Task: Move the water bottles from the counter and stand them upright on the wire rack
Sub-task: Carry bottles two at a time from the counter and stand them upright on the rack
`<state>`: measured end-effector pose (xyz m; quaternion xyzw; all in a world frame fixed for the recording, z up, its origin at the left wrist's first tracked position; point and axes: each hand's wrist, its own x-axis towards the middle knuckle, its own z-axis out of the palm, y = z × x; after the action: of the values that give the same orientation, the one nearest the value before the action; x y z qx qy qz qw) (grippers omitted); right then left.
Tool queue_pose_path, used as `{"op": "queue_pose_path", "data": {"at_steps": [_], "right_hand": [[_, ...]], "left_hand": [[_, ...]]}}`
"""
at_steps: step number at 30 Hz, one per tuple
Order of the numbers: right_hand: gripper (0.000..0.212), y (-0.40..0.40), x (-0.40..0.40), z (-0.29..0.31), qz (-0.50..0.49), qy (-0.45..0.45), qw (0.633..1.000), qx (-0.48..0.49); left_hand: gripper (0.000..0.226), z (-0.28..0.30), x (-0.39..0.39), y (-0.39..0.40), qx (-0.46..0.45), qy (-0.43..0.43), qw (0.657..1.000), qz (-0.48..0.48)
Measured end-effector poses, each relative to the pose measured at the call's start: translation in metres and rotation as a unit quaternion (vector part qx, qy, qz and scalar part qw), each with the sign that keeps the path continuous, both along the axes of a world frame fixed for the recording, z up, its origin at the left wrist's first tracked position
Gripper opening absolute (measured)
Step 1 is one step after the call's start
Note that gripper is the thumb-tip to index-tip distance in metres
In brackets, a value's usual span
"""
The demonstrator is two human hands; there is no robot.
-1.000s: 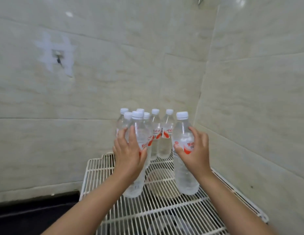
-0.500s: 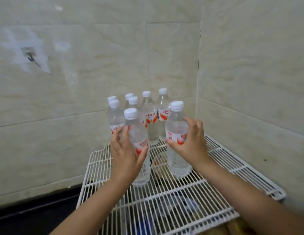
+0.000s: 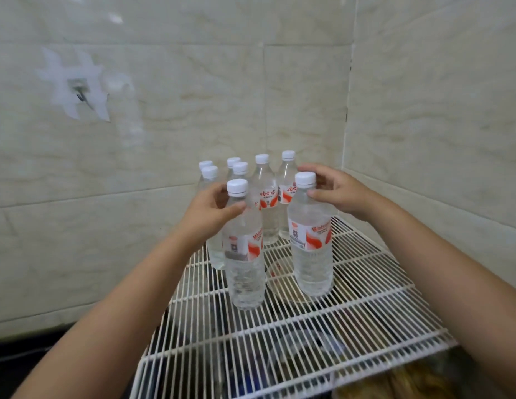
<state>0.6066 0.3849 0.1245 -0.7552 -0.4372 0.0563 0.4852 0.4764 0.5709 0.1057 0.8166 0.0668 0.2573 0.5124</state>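
Observation:
Two clear water bottles with white caps and red-and-white labels stand upright at the front of a white wire rack (image 3: 366,321). My left hand (image 3: 206,214) wraps the neck of the left front bottle (image 3: 245,269), thumb across its front. My right hand (image 3: 343,194) holds the right front bottle (image 3: 313,254) just under its cap, thumb on the neck and fingers behind. Several more bottles (image 3: 265,197) stand upright in a cluster behind them, toward the tiled corner.
Beige tiled walls close in the rack at the back and right. A metal hook (image 3: 78,90) is stuck on the left wall. A dark counter (image 3: 20,355) lies at lower left. Blurred objects, including something brownish (image 3: 409,381), sit under the rack.
Both hands have slid up from the bottles' bodies to their necks. The two front bottles now rest on the rack wires. The camera has tilted and moved closer.

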Motion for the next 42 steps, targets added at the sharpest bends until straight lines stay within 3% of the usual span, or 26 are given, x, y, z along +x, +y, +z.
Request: {"op": "queue_pose_path", "data": {"at_steps": [3, 6, 8, 11, 15, 19, 23, 26, 29, 32, 34, 38, 42], "right_hand": [[0.042, 0.004, -0.005, 0.005, -0.077, -0.127, 0.989, -0.023], [0.036, 0.008, -0.012, 0.004, -0.196, -0.212, 0.956, -0.037], [0.036, 0.014, -0.015, 0.002, -0.233, -0.266, 0.930, -0.097], [0.023, 0.014, -0.018, 0.008, -0.202, -0.280, 0.928, -0.139], [0.018, 0.004, -0.013, 0.025, -0.110, -0.242, 0.949, -0.167], [0.019, 0.007, -0.014, 0.028, -0.106, -0.241, 0.949, -0.172], [0.017, 0.006, -0.016, 0.028, -0.116, -0.283, 0.927, -0.217], [0.010, 0.002, -0.019, 0.036, -0.074, -0.266, 0.930, -0.243], [0.025, 0.002, -0.021, 0.040, -0.100, -0.297, 0.915, -0.253], [0.049, 0.005, -0.026, 0.036, -0.227, -0.337, 0.879, -0.249], [0.051, 0.005, -0.031, 0.030, -0.234, -0.341, 0.875, -0.252], [0.037, 0.005, -0.035, 0.029, -0.182, -0.304, 0.900, -0.255], [0.027, 0.003, -0.028, 0.031, -0.201, -0.223, 0.935, -0.191]], "left_hand": [[0.036, 0.004, 0.006, -0.003, 0.056, -0.002, 0.993, 0.104], [0.045, 0.008, 0.012, -0.013, 0.170, 0.020, 0.959, 0.225], [0.043, 0.009, 0.017, -0.018, 0.219, 0.032, 0.940, 0.260], [0.047, 0.009, 0.020, -0.017, 0.295, 0.053, 0.922, 0.246], [0.042, 0.025, 0.009, -0.013, 0.388, 0.115, 0.904, 0.141], [0.036, 0.041, 0.008, -0.017, 0.412, 0.157, 0.891, 0.105], [0.032, 0.044, 0.008, -0.020, 0.414, 0.146, 0.893, 0.097], [0.031, 0.042, 0.011, -0.019, 0.394, 0.125, 0.904, 0.106], [0.033, 0.036, 0.011, -0.019, 0.376, 0.089, 0.909, 0.155], [0.037, 0.028, 0.009, -0.025, 0.401, 0.053, 0.893, 0.196], [0.040, 0.024, 0.006, -0.028, 0.432, 0.049, 0.879, 0.194], [0.039, 0.025, -0.001, -0.027, 0.405, 0.053, 0.896, 0.173], [0.036, 0.027, 0.006, -0.035, 0.384, 0.045, 0.908, 0.163]]}}
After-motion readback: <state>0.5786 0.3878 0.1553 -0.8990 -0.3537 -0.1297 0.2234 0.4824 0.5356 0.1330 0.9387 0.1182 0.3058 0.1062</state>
